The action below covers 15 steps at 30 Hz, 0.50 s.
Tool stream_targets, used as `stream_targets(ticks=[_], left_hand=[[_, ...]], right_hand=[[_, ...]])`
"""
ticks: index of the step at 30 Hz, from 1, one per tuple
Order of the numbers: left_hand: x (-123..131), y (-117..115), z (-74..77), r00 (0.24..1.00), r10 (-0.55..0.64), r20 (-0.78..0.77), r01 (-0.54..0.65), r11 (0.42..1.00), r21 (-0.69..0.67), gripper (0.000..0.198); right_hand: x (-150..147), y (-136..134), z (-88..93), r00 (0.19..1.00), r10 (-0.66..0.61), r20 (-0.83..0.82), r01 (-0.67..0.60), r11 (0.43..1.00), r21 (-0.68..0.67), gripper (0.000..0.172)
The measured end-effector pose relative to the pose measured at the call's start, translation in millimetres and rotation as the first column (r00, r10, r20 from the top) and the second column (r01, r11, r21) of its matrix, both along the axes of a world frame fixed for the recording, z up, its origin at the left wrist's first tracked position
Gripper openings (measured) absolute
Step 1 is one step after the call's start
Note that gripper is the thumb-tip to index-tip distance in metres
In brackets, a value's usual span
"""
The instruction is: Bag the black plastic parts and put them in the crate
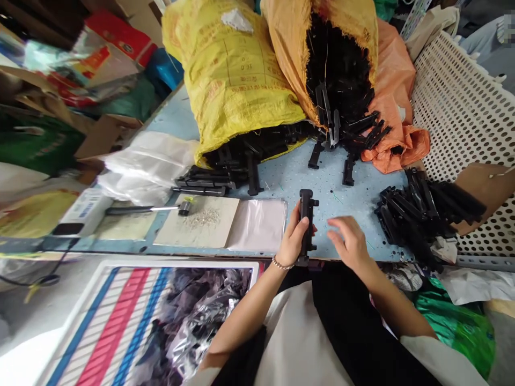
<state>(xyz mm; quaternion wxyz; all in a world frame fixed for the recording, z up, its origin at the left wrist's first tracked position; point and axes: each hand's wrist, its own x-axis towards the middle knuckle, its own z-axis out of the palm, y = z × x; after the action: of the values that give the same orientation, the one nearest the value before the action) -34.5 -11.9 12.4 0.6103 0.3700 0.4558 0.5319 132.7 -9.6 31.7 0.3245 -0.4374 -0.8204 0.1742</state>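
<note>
My left hand (pixel 293 242) is closed round a long black plastic part (pixel 306 206), held upright near the table's front edge. Small pegs stick out along that part's right side. To the right of it, my right hand (pixel 351 241) is apart from the part, fingers spread and holding nothing. Left of my left hand lie a clear plastic bag (pixel 257 224) and a beige board (pixel 201 221) strewn with small bits. A tool with a dark handle and a black head (pixel 184 208) rests across the board.
A yellow woven sack (pixel 237 75) and an orange sack (pixel 287 37) spill black plastic parts onto the blue table (pixel 277 177). Another pile of black parts (pixel 418 206) lies at right, beside a white perforated basket (pixel 462 96). Below the table edge, a crate (pixel 120 321) holds crumpled plastic bags.
</note>
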Motion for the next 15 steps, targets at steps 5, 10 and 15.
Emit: stream_targets(ticks=[5, 10, 15], left_hand=[[-4, -30, 14.5, 0.968, -0.221, 0.115, 0.235, 0.964, -0.123, 0.080], [15, -28, 9.4, 0.994, -0.078, 0.078, 0.087, 0.990, -0.115, 0.084], [4, -11, 7.2, 0.993, 0.100, 0.067, -0.084, 0.975, -0.204, 0.053]], right_hand=[[19, 52, -11.9, 0.978, 0.059, 0.198, -0.090, 0.984, 0.151, 0.035], [-1, 65, -26.5, 0.989, 0.028, 0.143, -0.018, 0.997, -0.069, 0.056], [-8, 26, -31.7, 0.982, 0.166, 0.092, -0.154, 0.980, -0.125, 0.060]])
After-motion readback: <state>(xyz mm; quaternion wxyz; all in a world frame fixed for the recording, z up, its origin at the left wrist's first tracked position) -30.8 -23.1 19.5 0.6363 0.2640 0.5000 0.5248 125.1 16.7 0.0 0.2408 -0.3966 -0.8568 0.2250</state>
